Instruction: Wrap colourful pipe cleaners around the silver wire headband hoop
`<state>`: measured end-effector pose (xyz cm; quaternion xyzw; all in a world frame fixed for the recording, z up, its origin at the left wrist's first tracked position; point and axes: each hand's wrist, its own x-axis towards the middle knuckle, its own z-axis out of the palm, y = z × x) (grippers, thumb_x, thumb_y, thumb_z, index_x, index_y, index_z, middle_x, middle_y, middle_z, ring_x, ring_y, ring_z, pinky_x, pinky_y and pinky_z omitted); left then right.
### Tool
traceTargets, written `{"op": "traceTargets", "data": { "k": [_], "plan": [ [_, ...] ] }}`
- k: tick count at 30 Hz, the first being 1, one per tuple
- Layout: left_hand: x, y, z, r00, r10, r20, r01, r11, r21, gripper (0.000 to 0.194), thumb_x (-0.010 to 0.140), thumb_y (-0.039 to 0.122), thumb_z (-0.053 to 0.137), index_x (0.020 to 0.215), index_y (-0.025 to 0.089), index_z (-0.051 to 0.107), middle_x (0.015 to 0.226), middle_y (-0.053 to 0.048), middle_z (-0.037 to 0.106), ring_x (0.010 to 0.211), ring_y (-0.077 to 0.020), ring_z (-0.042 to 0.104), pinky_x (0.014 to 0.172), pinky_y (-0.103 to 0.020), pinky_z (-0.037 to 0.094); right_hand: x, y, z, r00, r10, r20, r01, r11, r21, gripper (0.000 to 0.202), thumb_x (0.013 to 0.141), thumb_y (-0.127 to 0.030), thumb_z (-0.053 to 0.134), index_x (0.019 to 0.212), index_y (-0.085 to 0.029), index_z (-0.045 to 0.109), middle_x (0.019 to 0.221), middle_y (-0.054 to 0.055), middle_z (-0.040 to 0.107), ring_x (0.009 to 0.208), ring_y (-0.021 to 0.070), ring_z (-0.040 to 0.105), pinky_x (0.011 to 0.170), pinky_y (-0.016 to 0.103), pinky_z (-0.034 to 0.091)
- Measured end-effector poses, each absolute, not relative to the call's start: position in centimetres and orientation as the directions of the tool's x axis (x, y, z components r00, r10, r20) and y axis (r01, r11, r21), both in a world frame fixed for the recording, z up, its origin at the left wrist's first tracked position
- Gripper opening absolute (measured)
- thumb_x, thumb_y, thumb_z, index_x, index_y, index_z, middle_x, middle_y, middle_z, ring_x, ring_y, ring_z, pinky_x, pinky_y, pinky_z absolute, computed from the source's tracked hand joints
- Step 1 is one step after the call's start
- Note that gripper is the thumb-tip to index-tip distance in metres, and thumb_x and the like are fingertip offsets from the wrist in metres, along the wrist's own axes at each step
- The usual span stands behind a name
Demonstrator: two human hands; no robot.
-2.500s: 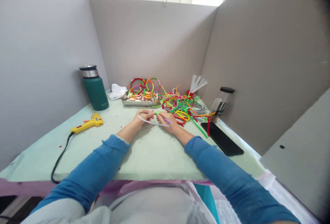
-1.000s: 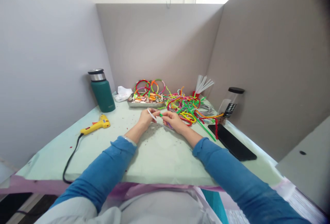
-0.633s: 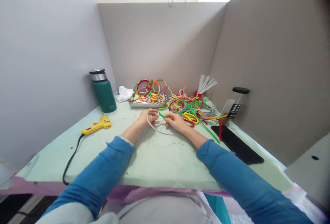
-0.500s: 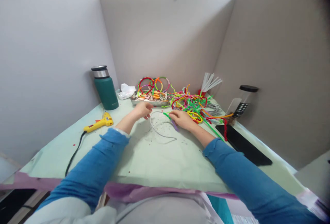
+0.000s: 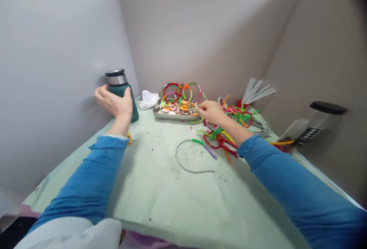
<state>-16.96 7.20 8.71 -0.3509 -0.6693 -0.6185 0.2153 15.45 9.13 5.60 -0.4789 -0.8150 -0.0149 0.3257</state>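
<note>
My left hand is raised in front of a dark green bottle. Its fingers and thumb are spread to either side of the bottle; whether they touch it I cannot tell. My right hand hovers at the right end of a metal tray, fingertips pinched together, with anything between them hidden. In the tray lie shells and orange pieces. A curved grey wire, with a green and purple wrapped stretch, lies on the table between my arms.
Colourful pipe cleaners are heaped under and behind my right forearm. Wrapped rings stand behind the tray, beside a white tissue pack. White sticks stand at the back right, near a clear black-lidded container. My left arm mostly hides a yellow glue gun.
My left hand has moved left from the wire to the bottle, opening wide. My right hand has left the wire for the tray's edge. The wire now lies loose, and the view has shifted.
</note>
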Motion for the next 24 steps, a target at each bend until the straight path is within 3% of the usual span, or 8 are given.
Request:
{"op": "traceTargets", "data": {
  "k": [3, 6, 11, 18, 24],
  "plan": [
    [-18.3, 8.1, 8.7, -0.712, 0.259, 0.652, 0.683, 0.042, 0.729, 0.081, 0.063, 0.039, 0.076, 0.129, 0.012, 0.036, 0.136, -0.020, 0.040, 0.132, -0.0337, 0.033, 0.112, -0.050, 0.023, 13.6, 10.4, 6.1, -0.474, 0.728, 0.495, 0.710, 0.649, -0.273, 0.023, 0.082, -0.035, 0.059, 0.089, -0.021, 0.075, 0.092, 0.008, 0.069, 0.078, 0.0189, 0.059, 0.063, 0.026, 0.036],
    [-19.2, 9.1, 8.6, -0.693, 0.365, 0.621, 0.681, 0.050, 0.731, 0.094, 0.058, 0.041, 0.079, 0.134, 0.010, 0.033, 0.136, -0.023, 0.042, 0.132, -0.0347, 0.035, 0.111, -0.049, 0.026, 11.2, 11.6, 6.8, -0.511, 0.712, 0.481, 0.668, 0.682, -0.299, 0.030, 0.085, -0.044, 0.055, 0.085, -0.021, 0.074, 0.083, 0.007, 0.069, 0.073, 0.0188, 0.059, 0.060, 0.025, 0.034],
    [-20.7, 10.4, 8.0, -0.699, 0.418, 0.581, 0.658, 0.057, 0.751, 0.102, 0.055, 0.046, 0.081, 0.136, 0.011, 0.031, 0.137, -0.025, 0.042, 0.133, -0.0352, 0.036, 0.108, -0.048, 0.031, 6.1, 13.6, 9.6, -0.568, 0.667, 0.482, 0.565, 0.742, -0.360, 0.026, 0.086, -0.038, 0.054, 0.083, -0.021, 0.074, 0.078, 0.005, 0.069, 0.067, 0.0171, 0.058, 0.058, 0.026, 0.034],
    [-22.2, 11.7, 7.5, -0.697, 0.486, 0.527, 0.624, 0.049, 0.780, 0.102, 0.054, 0.050, 0.080, 0.136, 0.016, 0.029, 0.134, -0.022, 0.047, 0.127, -0.0345, 0.045, 0.102, -0.046, 0.039, -2.9, 15.8, 16.1, -0.579, 0.557, 0.595, 0.439, 0.828, -0.348, 0.030, 0.086, -0.045, 0.056, 0.094, -0.020, 0.071, 0.096, 0.008, 0.068, 0.082, 0.0209, 0.062, 0.071, 0.030, 0.042],
    [-21.6, 11.6, 7.8, -0.659, 0.478, 0.581, 0.659, -0.006, 0.752, 0.086, 0.056, 0.045, 0.079, 0.127, 0.022, 0.037, 0.126, -0.015, 0.054, 0.120, -0.0306, 0.052, 0.097, -0.041, 0.044, -8.6, 18.0, 19.7, -0.585, 0.496, 0.641, 0.418, 0.862, -0.286, 0.069, 0.077, -0.065, 0.058, 0.122, -0.014, 0.057, 0.115, 0.017, 0.059, 0.109, 0.0320, 0.055, 0.090, 0.042, 0.044]
  ]
}}
